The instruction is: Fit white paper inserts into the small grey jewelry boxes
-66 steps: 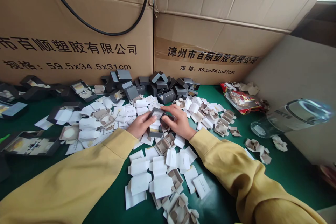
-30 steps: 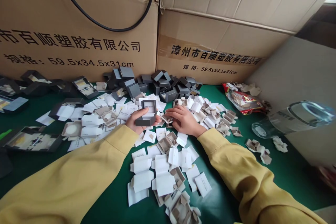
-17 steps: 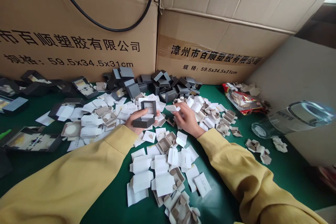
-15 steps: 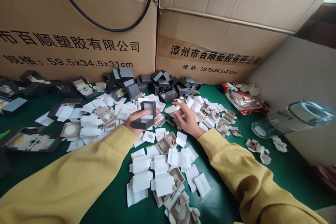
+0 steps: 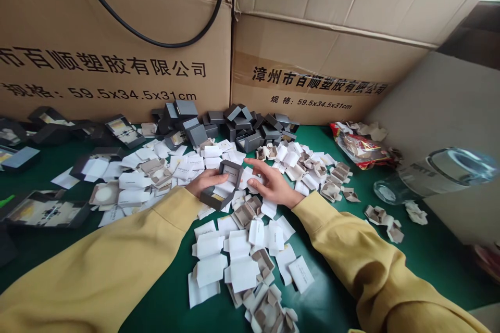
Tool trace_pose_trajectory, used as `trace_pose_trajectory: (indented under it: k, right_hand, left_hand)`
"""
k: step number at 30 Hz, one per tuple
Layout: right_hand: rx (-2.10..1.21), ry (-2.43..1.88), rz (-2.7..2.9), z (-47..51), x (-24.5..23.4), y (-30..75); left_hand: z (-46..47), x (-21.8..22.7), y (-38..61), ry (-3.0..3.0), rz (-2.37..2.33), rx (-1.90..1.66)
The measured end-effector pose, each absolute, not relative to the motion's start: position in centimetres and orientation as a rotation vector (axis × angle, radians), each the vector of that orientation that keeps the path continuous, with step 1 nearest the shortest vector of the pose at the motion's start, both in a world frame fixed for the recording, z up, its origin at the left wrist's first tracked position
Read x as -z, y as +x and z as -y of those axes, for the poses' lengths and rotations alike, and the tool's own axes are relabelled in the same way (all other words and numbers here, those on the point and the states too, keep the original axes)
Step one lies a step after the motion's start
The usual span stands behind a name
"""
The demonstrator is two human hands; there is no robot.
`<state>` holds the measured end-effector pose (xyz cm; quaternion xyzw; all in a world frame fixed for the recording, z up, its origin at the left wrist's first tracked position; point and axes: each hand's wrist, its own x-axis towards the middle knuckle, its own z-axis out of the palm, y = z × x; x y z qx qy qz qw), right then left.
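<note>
My left hand (image 5: 207,179) grips a small dark grey box (image 5: 213,197) with its lid standing open. White printed paper shows inside the lid, and a bit of yellow is visible in the lower half. Just to the right of the box is my right hand (image 5: 271,183), forefinger stretched toward the lid and thumb held apart from it. I see nothing clearly held in those fingers; pale card pieces lie behind them. Below both hands, white folded card inserts (image 5: 211,270) are spread over the green table (image 5: 156,296).
Dark grey boxes (image 5: 242,125) are heaped against the large cartons (image 5: 117,21) at the back. Loose card pieces (image 5: 304,161) lie to the right. Farther right are a red snack packet (image 5: 361,145) and a clear bottle (image 5: 433,177) lying tilted. A black cable (image 5: 167,44) hangs above.
The white folded card piece is no longer seen in my right hand, whose fingers have spread and moved slightly left. The box in my left hand has tilted and shifted a little right and down.
</note>
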<state>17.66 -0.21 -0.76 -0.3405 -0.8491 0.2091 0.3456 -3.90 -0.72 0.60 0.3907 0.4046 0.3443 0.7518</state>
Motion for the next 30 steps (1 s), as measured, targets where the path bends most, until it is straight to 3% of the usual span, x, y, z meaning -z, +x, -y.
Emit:
trace_pose_trajectory:
  k: [7,15,30]
  right_hand:
    - [-0.525,-0.864,2.177,0.2,1.0,17.4]
    - [-0.122,-0.905,2.11,-0.6,1.1,17.4]
    - [-0.058,-0.806,2.191,-0.5,1.9,17.1]
  left_hand:
    - [0.5,-0.7,-3.5,0.714,-0.921,-0.856]
    - [-0.3,0.2,-3.5,0.441,-0.649,-1.031]
    - [-0.2,0.9,-3.5,0.561,-0.596,-0.956]
